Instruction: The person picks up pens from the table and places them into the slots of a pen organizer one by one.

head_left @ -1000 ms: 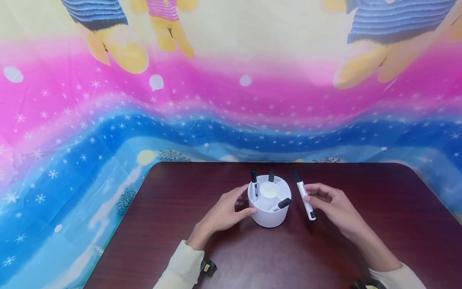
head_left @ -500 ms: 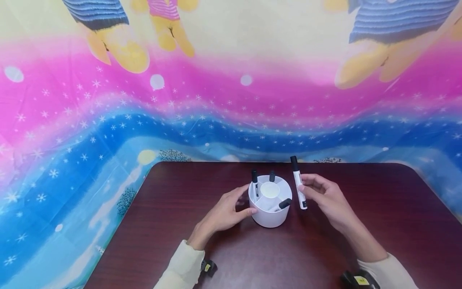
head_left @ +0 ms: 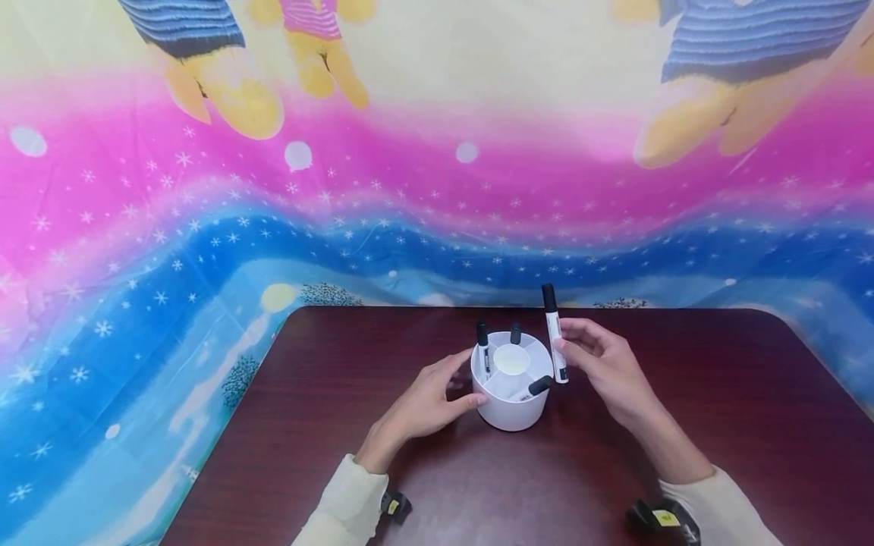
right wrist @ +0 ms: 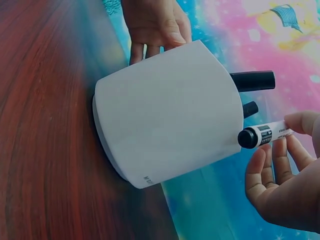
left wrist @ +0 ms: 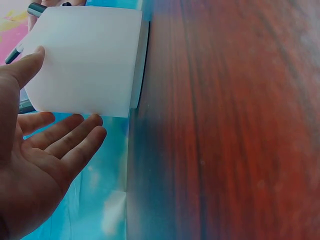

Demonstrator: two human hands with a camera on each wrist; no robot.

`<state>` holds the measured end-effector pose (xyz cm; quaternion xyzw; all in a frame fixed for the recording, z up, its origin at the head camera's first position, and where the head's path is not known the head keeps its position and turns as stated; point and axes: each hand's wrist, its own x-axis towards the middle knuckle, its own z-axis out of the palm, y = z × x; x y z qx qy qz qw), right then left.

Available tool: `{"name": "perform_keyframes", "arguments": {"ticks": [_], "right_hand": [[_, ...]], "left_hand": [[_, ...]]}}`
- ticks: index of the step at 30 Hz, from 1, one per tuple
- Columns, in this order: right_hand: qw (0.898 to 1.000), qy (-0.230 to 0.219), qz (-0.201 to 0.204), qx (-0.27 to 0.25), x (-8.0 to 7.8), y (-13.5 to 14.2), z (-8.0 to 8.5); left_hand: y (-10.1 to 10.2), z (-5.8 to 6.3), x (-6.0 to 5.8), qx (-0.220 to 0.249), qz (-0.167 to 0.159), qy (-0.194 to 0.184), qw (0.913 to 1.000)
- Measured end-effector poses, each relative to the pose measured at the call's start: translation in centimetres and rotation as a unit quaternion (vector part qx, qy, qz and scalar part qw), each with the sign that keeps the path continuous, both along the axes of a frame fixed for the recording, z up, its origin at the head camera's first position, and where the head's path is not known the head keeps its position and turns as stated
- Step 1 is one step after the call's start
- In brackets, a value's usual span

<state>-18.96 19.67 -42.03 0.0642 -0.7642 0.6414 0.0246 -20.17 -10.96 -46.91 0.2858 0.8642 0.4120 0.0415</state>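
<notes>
A round white pen holder (head_left: 510,415) with divided compartments stands on the table. Its compartments hold several black-capped markers, including a marker (head_left: 483,351) leaning at the left and a marker (head_left: 539,385) at the front right. My left hand (head_left: 426,394) holds the holder's left side, its thumb at the front near the rim and its fingers round the far side, as the left wrist view also shows. Between thumb and fingers, my right hand (head_left: 608,368) pinches a white marker (right wrist: 272,133), black cap up, beside the holder's right rim. Its lower end is just outside the rim.
The dark red-brown wooden table (head_left: 478,493) has rounded far corners. A colourful printed cloth (head_left: 437,189) hangs right behind its far edge. Black wrist devices (head_left: 665,519) are strapped under the cream sleeves.
My right hand has carried the marker left and up, from the table's right side to the holder's rim, and the marker now stands more upright. My left hand and the holder have stayed in place.
</notes>
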Motion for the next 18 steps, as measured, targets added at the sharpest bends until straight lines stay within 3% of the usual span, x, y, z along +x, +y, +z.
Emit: {"name": "perform_keyframes", "arguments": {"ticks": [18], "right_hand": [[1.0,0.018,-0.015,-0.014,-0.7,-1.6,0.7]], "left_hand": [[0.1,0.2,0.2,0.015,0.0,-0.007,0.9999]]}}
